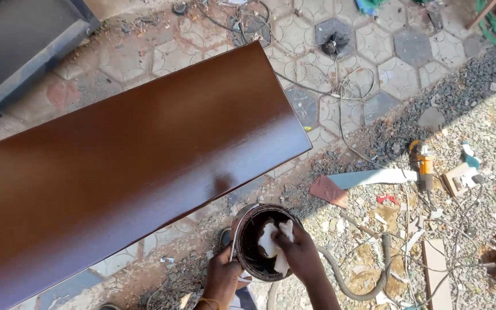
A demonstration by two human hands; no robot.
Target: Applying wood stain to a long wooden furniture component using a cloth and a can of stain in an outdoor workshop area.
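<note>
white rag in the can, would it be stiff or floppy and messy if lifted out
Probably floppy: the white rag lies crumpled in folds under the right hand. Likely wet and drippy, since it sits inside the dark-stained can that the left hand steadies. It looks light for its size.

Hard daylight is flooding the scene, washing out the gravel (477, 132) right of the right hand (299, 252). Up and left of the left hand (222, 275), the glossy brown board (121, 166) is throwing a pale sheen near its lower edge. Shade is lying beneath it. Focus is holding sharp; edges are bending slightly.
</note>
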